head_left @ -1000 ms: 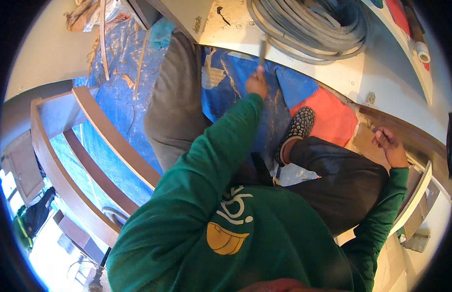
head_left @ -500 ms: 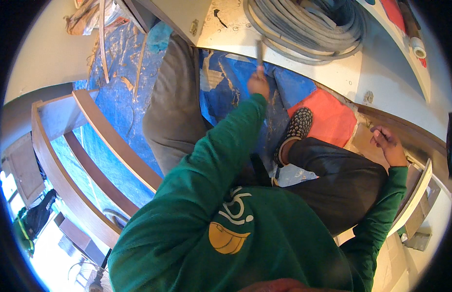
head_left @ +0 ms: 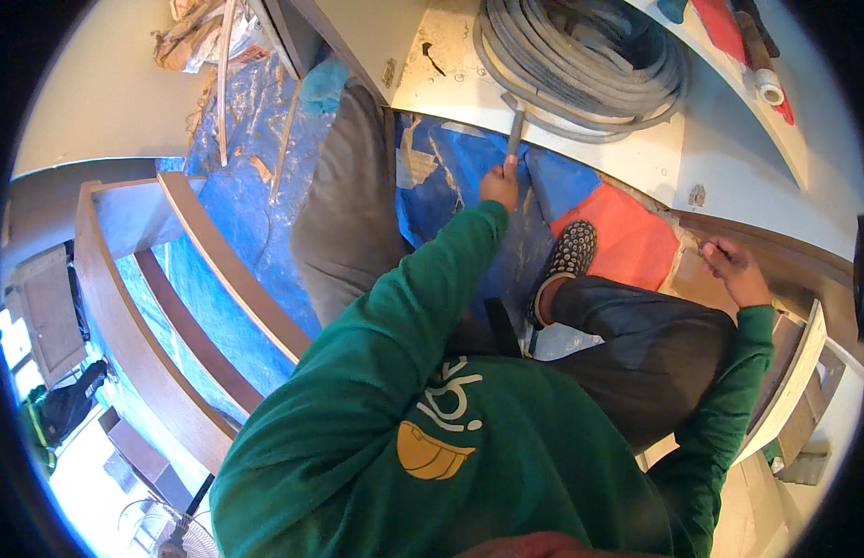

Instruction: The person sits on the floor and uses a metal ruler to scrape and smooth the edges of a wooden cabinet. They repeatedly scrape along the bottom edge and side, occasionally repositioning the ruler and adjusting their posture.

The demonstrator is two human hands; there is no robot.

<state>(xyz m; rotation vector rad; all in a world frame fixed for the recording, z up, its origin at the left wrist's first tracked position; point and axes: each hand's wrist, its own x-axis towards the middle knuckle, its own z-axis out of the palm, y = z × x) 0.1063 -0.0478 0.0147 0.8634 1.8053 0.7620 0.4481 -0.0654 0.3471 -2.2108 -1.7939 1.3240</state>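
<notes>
Tipped from twelve toward one o'clock since half a second ago, the grey tool, gripped in the left hand below the grey coil, seems mid-stroke; the right hand, at three o'clock, half-curls, holding I cannot tell what.

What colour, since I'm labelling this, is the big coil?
The big coil is grey, clearest in the head view.

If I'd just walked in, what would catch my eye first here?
Probably the big grey coil at the top, lying on a pale board. Next, the left hand near the upper middle, gripping a slim tool. Then the bright blue sheet below, with a red patch beside the shoe.
</notes>
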